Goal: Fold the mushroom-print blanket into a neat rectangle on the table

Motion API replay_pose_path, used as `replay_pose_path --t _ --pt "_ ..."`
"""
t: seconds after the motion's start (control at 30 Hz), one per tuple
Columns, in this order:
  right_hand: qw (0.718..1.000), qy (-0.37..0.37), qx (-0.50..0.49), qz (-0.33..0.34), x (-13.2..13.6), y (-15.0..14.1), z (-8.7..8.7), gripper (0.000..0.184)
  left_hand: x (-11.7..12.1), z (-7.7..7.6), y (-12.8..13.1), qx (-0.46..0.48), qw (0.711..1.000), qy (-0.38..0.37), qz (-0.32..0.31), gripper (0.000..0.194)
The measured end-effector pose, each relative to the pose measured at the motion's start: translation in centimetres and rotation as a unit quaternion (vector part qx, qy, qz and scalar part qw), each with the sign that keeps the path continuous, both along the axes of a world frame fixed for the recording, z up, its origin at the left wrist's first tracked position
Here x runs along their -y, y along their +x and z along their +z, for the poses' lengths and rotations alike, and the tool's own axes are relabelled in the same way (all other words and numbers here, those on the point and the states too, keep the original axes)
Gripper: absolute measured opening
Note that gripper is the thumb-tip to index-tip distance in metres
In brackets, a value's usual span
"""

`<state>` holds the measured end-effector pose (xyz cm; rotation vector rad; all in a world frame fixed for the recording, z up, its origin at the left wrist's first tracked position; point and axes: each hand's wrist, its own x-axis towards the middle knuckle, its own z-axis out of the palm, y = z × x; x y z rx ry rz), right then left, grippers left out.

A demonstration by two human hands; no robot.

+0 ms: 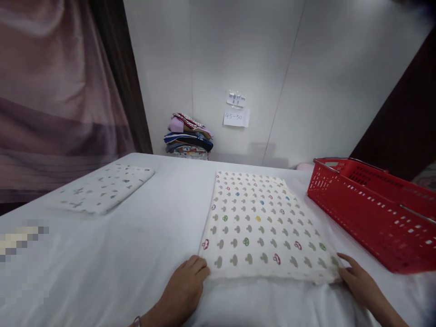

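Observation:
A cream cloth printed with small mushrooms [254, 218] lies spread flat as a rectangle on the white-covered table. My left hand [185, 286] grips its near left corner, the fingers closed together over the edge. At the near right corner, my right hand [359, 284] pinches the cloth between thumb and fingers. The fabric's near edge runs almost straight between both hands. Farther left rests a folded white cloth with dark prints [105, 188].
A red plastic basket [361, 218] with metal handles stands at the right. Behind the table's far edge is a stack of folded clothes [189, 136] against the wall. Paper labels [235, 117] hang there. A pink curtain [51, 91] drapes at the left.

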<state>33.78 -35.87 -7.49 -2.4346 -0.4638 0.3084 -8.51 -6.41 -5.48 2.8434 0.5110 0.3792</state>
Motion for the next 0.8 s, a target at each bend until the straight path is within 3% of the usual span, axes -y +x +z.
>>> replay_pose_path --t 0.1,0.2,0.33,0.43,0.53,0.67,0.8 --pt "0.997 -0.042 0.05 0.03 1.0 1.5 -2.7 0.057 -0.6 0.7 0.1 0.004 0.999 -0.039 -0.021 0.02" --pt "0.992 -0.08 0.079 0.048 1.4 1.6 -3.9 0.057 -2.0 2.4 0.8 0.041 0.998 -0.033 -0.038 0.012" --pt "0.976 -0.121 0.173 0.055 0.4 0.3 -3.1 0.06 -4.7 3.9 3.9 0.103 0.994 0.036 -0.026 0.024" --pt "0.968 -0.092 0.218 0.086 -2.0 -0.5 -1.6 0.06 -7.0 3.8 7.4 0.105 0.992 0.07 -0.017 0.034" --pt "0.963 -0.048 0.222 0.147 -6.2 -0.4 0.2 0.058 -9.4 2.6 11.0 0.08 0.993 0.09 -0.004 0.046" --pt "0.961 0.004 0.175 0.212 -13.2 1.5 2.4 0.05 -12.1 -0.8 13.8 0.045 0.992 0.109 0.033 0.056" --pt "0.985 0.026 0.118 0.121 -19.7 6.0 4.6 0.031 -13.3 -4.2 13.7 0.024 0.993 0.101 0.049 0.058"
